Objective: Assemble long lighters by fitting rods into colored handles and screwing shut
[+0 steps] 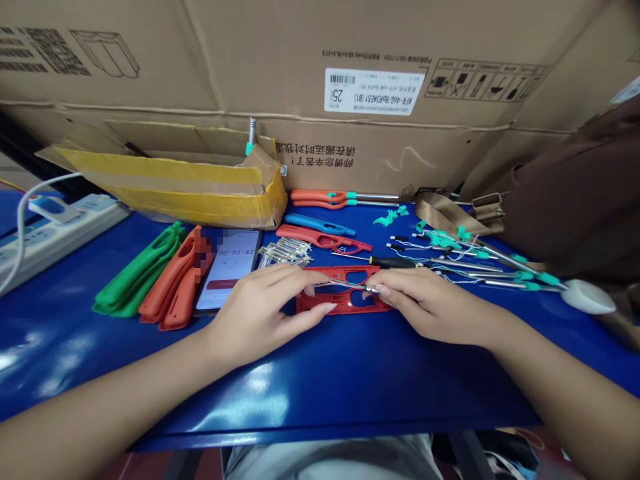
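Observation:
Two red lighter-shell halves (345, 303) lie on the blue table between my hands, hollow sides showing. Above them runs a thin wired piece with a small metallic end (371, 289). My right hand (433, 300) pinches that end between thumb and fingertips. At the left end of the wires is my left hand (270, 303), its index finger bent over them and its thumb stretched apart along the near shell half. Whether its hidden fingers grip the wires is unclear. Just behind the shells lies a screwdriver with a black and yellow handle (393, 263).
To the left are green shells (140, 270), orange shells (173, 283), a phone timer (227, 267) and a power strip (75, 223). Small metal-and-clear parts (285, 252) lie behind my left hand. Wired metal tubes (480, 267) spread at right. A taped carton (190, 190) stands behind.

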`<state>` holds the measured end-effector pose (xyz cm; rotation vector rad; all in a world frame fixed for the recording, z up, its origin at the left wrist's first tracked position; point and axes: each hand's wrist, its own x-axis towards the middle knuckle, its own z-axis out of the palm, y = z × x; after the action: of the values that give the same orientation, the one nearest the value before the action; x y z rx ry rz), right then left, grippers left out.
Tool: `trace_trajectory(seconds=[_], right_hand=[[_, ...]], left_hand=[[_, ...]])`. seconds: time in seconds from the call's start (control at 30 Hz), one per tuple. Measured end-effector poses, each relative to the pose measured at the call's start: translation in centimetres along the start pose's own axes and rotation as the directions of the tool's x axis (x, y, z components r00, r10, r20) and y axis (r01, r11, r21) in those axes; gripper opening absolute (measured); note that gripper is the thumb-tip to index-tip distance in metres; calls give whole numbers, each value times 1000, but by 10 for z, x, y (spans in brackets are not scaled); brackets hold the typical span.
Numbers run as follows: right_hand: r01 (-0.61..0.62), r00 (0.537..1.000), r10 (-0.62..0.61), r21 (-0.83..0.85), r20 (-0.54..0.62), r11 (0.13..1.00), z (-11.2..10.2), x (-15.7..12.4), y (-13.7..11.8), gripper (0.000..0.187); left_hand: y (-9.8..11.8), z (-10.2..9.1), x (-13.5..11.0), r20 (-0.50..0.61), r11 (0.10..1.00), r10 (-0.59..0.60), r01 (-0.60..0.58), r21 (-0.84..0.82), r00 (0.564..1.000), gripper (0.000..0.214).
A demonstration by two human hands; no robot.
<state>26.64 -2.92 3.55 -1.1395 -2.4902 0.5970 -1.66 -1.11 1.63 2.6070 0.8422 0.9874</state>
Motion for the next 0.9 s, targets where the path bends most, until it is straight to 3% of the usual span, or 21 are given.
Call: trace_trajectory(seconds=[0.2,0.43,0.7,0.9], right_hand=[[43,999,-43,-30,-27,999,0,-1,1,23],[73,997,-74,-9,-14,997,2,-3,-9,23],[175,982,-178,-47,-63,984,14,-3,-29,20],[177,980,-180,-43,-80,983,17,-1,-32,17]], left_hand=[[2,-2,2,8,999,-35,35,20,999,24],[18,-5,1,-160,988,-6,30,149,987,31],[27,-1,-2,-82,996,-6,13,85,997,11],[26,-2,-2,-80,999,36,-35,20,996,13]])
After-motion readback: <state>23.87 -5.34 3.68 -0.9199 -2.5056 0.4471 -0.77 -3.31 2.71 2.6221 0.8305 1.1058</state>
